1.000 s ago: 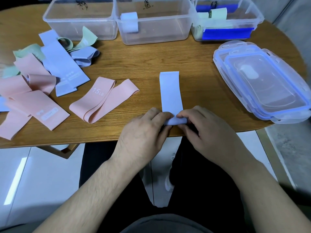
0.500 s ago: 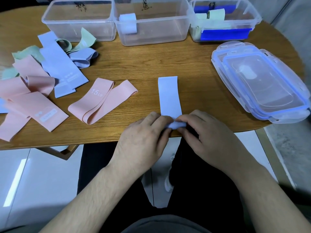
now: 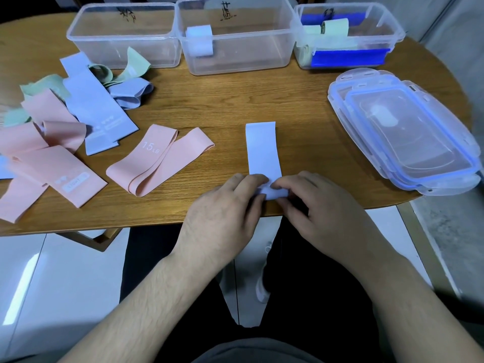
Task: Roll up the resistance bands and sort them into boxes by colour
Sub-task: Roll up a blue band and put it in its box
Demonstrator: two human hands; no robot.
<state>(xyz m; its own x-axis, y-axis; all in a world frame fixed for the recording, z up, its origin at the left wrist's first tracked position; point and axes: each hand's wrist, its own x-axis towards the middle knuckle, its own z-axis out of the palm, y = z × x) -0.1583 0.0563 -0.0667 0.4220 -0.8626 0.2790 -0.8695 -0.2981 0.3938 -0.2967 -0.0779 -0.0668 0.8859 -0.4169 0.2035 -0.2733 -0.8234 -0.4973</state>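
A pale blue band (image 3: pixel 262 148) lies flat on the wooden table (image 3: pixel 235 100), running away from me. Its near end is curled into a small roll at the table's front edge. My left hand (image 3: pixel 225 205) and my right hand (image 3: pixel 314 205) both pinch that roll from either side. Three clear boxes stand at the back: the left box (image 3: pixel 120 45) looks empty, the middle box (image 3: pixel 235 45) holds one rolled pale blue band (image 3: pixel 199 40), and the right box (image 3: pixel 345 40) holds green rolls and a dark blue sheet.
A pink band marked 15 LB (image 3: pixel 157 158) lies left of my hands. A loose heap of pink, pale blue and green bands (image 3: pixel 60 121) covers the table's left side. Stacked clear lids (image 3: pixel 403 137) with blue rims sit at the right.
The roll at the near end has grown a little and the flat length of the band is shorter. Both hands stay at the front edge.
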